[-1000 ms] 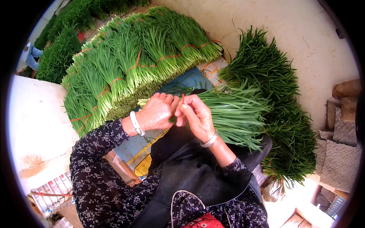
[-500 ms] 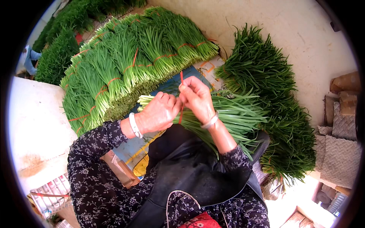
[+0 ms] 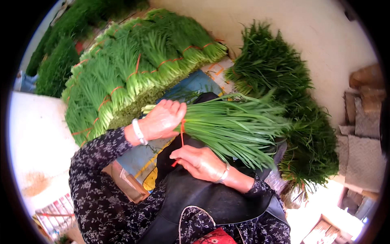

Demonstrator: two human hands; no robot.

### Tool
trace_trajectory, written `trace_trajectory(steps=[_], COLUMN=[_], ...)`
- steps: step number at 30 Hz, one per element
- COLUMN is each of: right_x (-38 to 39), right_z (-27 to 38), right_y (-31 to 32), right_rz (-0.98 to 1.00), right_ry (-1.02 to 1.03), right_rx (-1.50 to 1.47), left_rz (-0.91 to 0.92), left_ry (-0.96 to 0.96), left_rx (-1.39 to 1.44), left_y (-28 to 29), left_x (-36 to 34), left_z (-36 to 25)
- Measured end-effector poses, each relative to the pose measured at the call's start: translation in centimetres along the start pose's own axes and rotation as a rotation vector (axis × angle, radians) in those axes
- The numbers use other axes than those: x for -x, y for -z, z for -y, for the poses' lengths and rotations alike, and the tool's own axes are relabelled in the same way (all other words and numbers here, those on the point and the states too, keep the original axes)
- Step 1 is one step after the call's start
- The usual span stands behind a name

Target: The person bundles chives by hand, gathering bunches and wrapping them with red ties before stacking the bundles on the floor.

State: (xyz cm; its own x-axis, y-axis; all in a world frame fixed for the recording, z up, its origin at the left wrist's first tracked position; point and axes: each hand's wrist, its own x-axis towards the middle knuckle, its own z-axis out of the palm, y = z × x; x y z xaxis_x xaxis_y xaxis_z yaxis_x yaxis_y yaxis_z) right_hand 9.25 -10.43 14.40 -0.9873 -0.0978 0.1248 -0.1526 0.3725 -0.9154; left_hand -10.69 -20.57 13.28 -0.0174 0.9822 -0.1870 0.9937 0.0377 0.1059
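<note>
A bundle of garlic chives [image 3: 231, 126] lies across my lap, pale stem ends to the left and green leaves fanning to the right. My left hand [image 3: 164, 118] is closed around its stems. A red tie [image 3: 182, 132] runs from beside the left fingers down to my right hand [image 3: 199, 162], which pinches it. A short red end pokes out below the right fingertips. How the tie passes behind the bundle is hidden.
A large curved stack of tied chive bundles [image 3: 134, 73] stands ahead to the left. Darker loose chives [image 3: 276, 77] are heaped along the right, by a pale wall [image 3: 325, 53]. Beneath my hands is a blue sheet [image 3: 191, 83]. Woven mats [image 3: 361, 162] sit at far right.
My right hand has come down toward my lap, drawing the red tie with it. My left hand has shifted slightly left and stays on the chives, whose leaves now show more fully.
</note>
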Motion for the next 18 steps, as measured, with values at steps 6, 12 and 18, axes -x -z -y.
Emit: trace_trajectory(steps=[6,12,18], right_x=[5.8,5.4,-0.8], right_z=[-3.2,0.6,-1.9], right_y=[1.9,4.8,3.6], right_rz=[-0.134,-0.411,-0.524], right_ry=[-0.180,-0.303,-0.147], right_rx=[-0.035,0.030,0.602], left_rz=[0.427,0.267,0.100], left_ry=[0.049,0.130,0.131], left_rx=[0.441,0.788,0.496], left_y=[4.0,1.4,0.7], left_x=[-2.7,-2.2,-1.5], left_z=[2.4,2.2,0.2])
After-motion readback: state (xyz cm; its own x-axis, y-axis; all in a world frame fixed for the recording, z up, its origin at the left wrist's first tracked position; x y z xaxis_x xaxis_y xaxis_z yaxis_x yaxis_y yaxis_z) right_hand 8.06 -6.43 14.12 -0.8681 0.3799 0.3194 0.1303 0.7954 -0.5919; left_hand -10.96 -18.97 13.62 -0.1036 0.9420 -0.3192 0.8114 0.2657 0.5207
